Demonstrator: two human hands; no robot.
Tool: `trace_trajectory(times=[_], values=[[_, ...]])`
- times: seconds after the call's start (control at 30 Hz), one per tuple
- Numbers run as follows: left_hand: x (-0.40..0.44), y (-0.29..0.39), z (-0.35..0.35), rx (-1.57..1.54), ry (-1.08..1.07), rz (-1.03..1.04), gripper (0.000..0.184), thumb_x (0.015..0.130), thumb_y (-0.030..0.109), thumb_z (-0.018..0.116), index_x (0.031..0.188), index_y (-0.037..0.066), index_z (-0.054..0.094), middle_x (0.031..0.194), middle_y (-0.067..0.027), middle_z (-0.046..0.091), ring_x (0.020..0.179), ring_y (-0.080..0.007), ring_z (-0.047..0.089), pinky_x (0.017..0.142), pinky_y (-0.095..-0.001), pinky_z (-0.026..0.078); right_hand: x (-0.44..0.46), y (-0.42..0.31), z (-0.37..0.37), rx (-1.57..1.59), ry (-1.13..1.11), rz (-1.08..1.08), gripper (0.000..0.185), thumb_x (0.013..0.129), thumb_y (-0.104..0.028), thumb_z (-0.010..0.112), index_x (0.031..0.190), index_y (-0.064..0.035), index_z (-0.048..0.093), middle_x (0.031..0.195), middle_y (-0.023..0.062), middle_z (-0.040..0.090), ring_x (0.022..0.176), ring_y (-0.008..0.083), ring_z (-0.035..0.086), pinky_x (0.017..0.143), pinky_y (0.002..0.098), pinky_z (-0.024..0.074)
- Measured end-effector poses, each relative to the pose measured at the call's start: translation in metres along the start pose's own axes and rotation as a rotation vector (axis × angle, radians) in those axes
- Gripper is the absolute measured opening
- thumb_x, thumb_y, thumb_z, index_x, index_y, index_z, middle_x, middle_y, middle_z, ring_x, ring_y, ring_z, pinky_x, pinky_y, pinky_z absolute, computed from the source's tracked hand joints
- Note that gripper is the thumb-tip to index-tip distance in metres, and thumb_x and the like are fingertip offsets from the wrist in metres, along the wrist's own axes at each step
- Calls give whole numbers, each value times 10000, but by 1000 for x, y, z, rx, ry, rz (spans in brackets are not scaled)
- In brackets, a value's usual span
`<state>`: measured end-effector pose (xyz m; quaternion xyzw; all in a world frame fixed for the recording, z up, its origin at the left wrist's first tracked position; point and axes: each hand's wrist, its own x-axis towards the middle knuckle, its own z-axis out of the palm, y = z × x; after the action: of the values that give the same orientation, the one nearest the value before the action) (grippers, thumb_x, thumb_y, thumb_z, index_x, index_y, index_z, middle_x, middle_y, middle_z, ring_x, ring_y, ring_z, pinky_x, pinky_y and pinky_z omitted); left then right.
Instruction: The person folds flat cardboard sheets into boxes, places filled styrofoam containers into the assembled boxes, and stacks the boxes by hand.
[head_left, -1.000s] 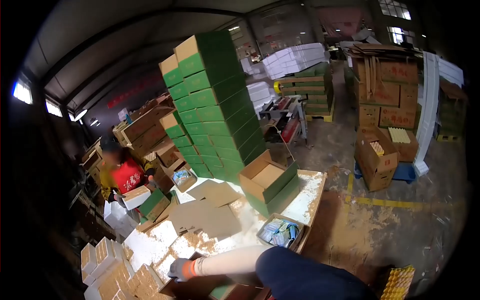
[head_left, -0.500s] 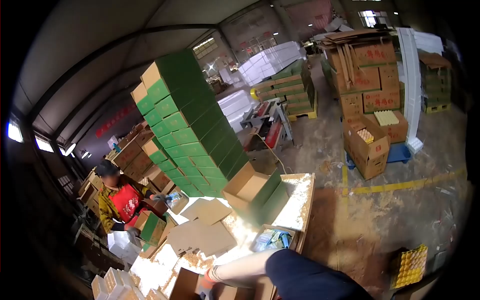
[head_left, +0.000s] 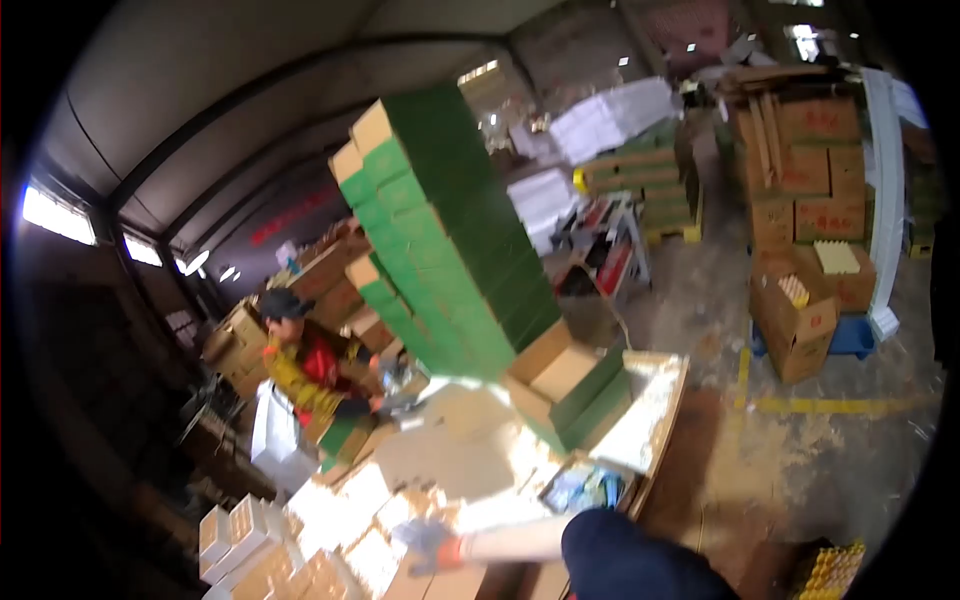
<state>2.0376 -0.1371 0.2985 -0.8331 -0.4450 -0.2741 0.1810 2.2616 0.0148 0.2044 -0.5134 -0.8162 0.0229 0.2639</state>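
My left hand (head_left: 428, 545), in a grey glove with an orange cuff, is smeared by motion over the near edge of the white, crumb-strewn table (head_left: 650, 400). Just below it lies an open cardboard box (head_left: 450, 582), partly cut off by the frame. Whether the fingers hold anything is too blurred to tell. Flat cardboard sheets (head_left: 440, 455) lie beyond the hand. White foam boxes (head_left: 240, 535) with brown filling stand to its left. Right of the hand sits a small box of blue packets (head_left: 585, 487). My right hand does not show.
A tall stack of green boxes (head_left: 450, 250) rises behind the table, with an open green box (head_left: 565, 385) in front. A co-worker (head_left: 320, 365) in a red apron stands at the left side. Egg trays (head_left: 830, 570) are at the lower right.
My left hand has risen from inside the open box to above it. The co-worker's arms now reach over the table, toward the cardboard sheets. The view has swung.
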Motion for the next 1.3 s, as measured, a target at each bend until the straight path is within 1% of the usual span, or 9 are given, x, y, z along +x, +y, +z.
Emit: trace_trajectory(times=[0.23,0.33,0.43,0.6,0.73,0.93,1.03,1.13,1.3], values=[[-36,5,17,-457,69,-702,975,666,398,910,1415,-45,471,1312,-244,613,1137,-367,645,922,-426,542,-47,91,-66,900,-1040,324,691,990,-569,449,1523,-137,361,1393,174,561,1158,377,628,953,464,536],[-50,-8,18,-269,15,-356,1087,687,489,881,1477,-55,370,1366,-264,550,1252,-333,586,961,-367,507,-87,60,-85,1684,-787,708,648,1014,-411,536,1527,-81,316,1321,238,584,1090,423,654,934,500,567],[-77,-35,33,-1074,90,-837,887,829,356,755,1525,18,322,1479,-225,457,1280,-336,549,1056,-441,447,-136,42,-22,1599,-394,516,734,912,-313,676,1497,-50,320,1408,233,509,1240,392,549,1028,517,479],[-91,-44,25,-359,-590,-803,549,927,385,595,1387,95,522,1226,-230,635,1062,-401,632,946,-490,465,-237,142,90,-160,-543,-445,836,783,-347,786,1437,14,411,1453,206,474,1356,360,438,1165,433,311],[-96,-46,55,-600,-558,-1196,593,960,494,479,1251,-20,523,949,-262,693,930,-406,668,889,-508,470,-25,47,-18,550,-34,285,362,901,-58,632,1254,6,578,1277,160,602,1107,281,594,946,368,487],[-122,-34,84,-592,-290,-1060,642,947,492,523,1289,-50,477,1214,-282,614,1049,-427,634,881,-498,500,157,-277,111,685,-765,-312,399,927,-310,655,1238,-61,650,1173,134,701,999,270,702,865,357,543],[-111,-49,65,-709,-451,-1115,589,995,420,478,1328,-65,502,1223,-277,565,1061,-391,595,911,-463,495,185,-368,296,429,-579,-438,483,901,-429,645,1179,-35,669,1141,205,695,1048,372,668,906,422,522],[-118,-55,51,-953,-123,-1210,726,923,512,558,1358,-56,442,1358,-313,513,1150,-435,595,951,-479,490,197,-392,345,255,-658,-366,394,868,-429,678,977,-51,699,1019,210,710,1003,390,660,893,447,510],[-117,-59,45,-902,-430,-1237,864,932,614,500,1463,-53,358,1458,-293,437,1287,-439,495,1070,-471,416,167,-307,264,370,-688,-250,385,855,-391,726,879,-17,640,802,166,686,745,279,674,695,403,529]])
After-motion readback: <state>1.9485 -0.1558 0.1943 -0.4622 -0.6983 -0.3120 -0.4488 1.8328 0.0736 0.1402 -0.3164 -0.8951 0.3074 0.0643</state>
